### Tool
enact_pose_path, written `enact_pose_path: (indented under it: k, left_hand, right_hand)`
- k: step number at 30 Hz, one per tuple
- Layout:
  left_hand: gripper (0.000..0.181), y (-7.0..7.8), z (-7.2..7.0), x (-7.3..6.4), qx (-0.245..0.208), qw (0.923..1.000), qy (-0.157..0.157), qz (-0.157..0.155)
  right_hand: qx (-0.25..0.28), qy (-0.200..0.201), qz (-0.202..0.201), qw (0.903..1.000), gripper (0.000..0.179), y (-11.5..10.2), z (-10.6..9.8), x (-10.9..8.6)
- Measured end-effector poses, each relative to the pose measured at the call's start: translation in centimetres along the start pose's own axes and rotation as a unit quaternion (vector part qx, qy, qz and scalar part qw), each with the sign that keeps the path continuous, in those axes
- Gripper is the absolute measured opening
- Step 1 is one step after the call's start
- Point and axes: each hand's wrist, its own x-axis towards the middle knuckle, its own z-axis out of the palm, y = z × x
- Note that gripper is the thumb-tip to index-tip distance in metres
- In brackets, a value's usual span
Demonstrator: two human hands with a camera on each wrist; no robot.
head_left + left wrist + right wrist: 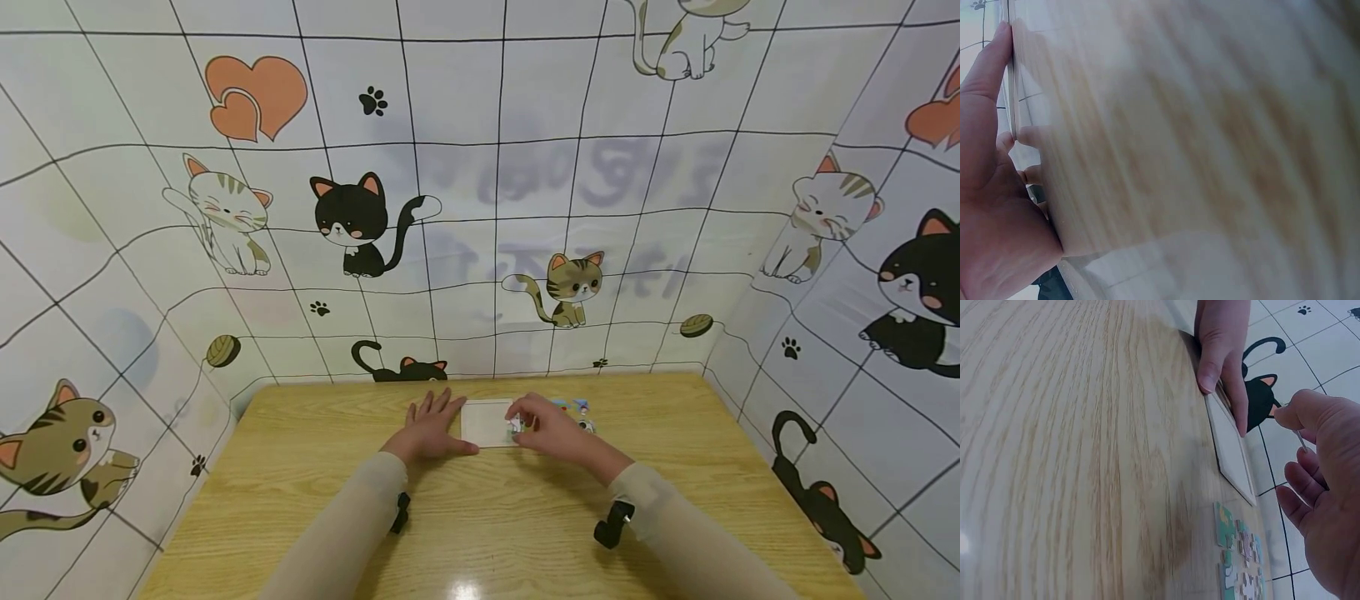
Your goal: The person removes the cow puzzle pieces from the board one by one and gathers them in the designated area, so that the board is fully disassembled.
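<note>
A pale, flat puzzle tray (483,423) with a thin raised rim lies on the table. My left hand (431,429) rests at its left side, fingers spread and fairly straight, the thumb on the near left corner. Above the tray's right part, my right hand (551,425) pinches a small jigsaw piece (515,426) with a coloured print between thumb and fingertips. The right wrist view shows this piece (1301,440) edge-on, raised over the tray (1232,450). Several loose jigsaw pieces (1225,526), green, white and pink, lie right of the tray, partly hidden behind my right hand in the head view.
The wooden table (465,525) ends at the back against a white grid-patterned curtain (465,192) printed with cats. Similar curtain walls stand on the left and right. Each forearm, in a light sleeve, wears a black wrist camera (613,523).
</note>
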Motion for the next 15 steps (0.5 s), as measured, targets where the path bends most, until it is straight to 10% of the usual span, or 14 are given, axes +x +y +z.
enact_pose_path:
  k: [15]
  left_hand:
    - [0.112, 0.2, -0.2, -0.4, -0.007, 0.9999, -0.001, 0.009]
  right_hand:
    - [-0.024, 0.017, -0.005, 0.9996, 0.022, 0.4, -2.5, -2.4]
